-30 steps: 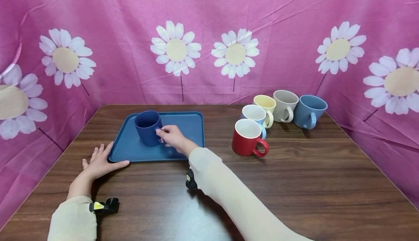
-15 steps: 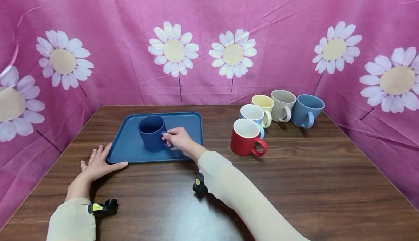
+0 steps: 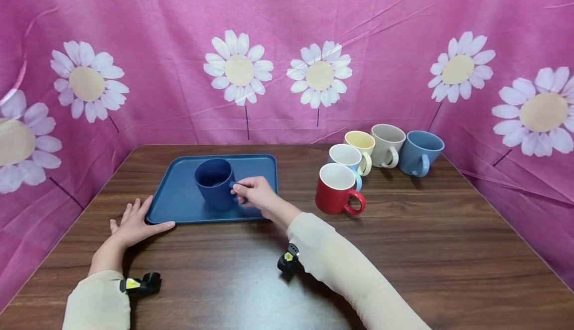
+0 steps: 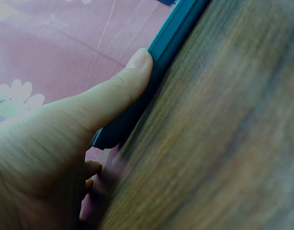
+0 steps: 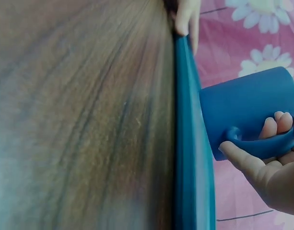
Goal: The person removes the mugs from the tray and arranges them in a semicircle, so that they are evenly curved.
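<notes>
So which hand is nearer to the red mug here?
The right. The right hand grips the dark blue mug's handle on the blue tray, just left of the red mug. The left hand rests at the tray's near-left corner, farther away.

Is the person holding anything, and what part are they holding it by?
Yes. The right hand holds the dark blue mug by its handle, fingers through the loop. The left hand holds nothing; it rests flat at the tray corner.
</notes>
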